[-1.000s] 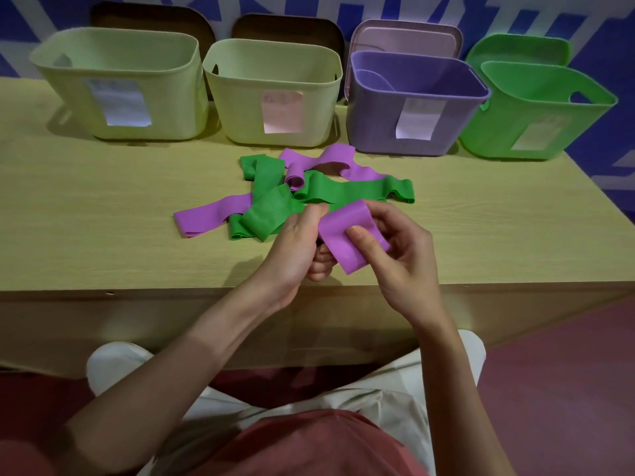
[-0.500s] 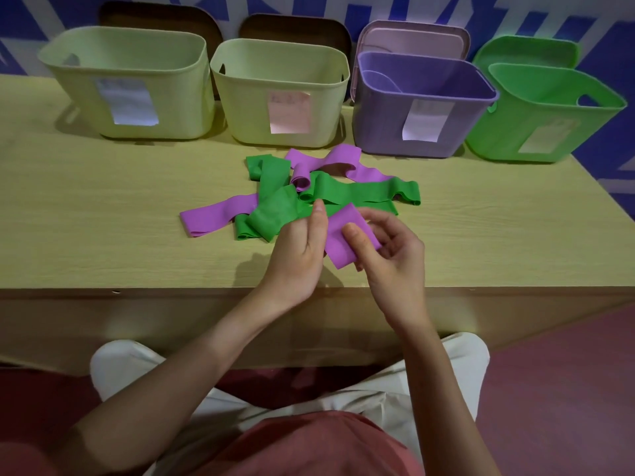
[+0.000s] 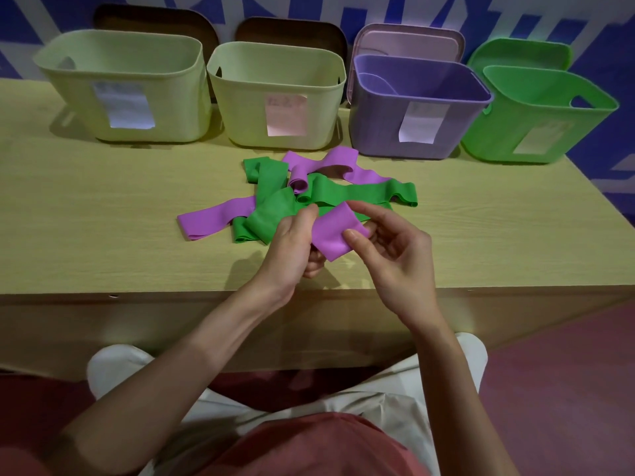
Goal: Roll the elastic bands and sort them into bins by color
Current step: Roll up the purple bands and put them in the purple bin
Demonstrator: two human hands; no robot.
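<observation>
Both hands meet just below the centre of the frame, over the near edge of the worktop [image 3: 103, 214], and between them is a purple band [image 3: 335, 233] lifted clear of the pile. The left hand [image 3: 292, 245] grips its left edge, thumb on top and the other fingers curled underneath, which seems to anchor that end so the strip stays taut. The right hand [image 3: 395, 255] pinches the lower right corner with its thumb, while the forefinger reaches along the upper edge and the remaining fingers hang loosely curled; that looks to me like the hold you take to begin turning the band over on itself. It is flat or folded at this point, not yet a roll.

Right behind the hands lies the tangled pile: green bands [image 3: 347, 194] crossing over one another, a long purple band [image 3: 220, 219] poking out to the left, and another purple band [image 3: 330, 166] looped at the back.

Along the top of the frame stand four bins, each labelled on its front: two pale yellow-green bins [image 3: 171, 97] at the left, a purple bin [image 3: 378, 132] right of centre and a green bin [image 3: 498, 132] at the far right. The purple bin sits close behind the pile, an easy reach for this band once rolled.
</observation>
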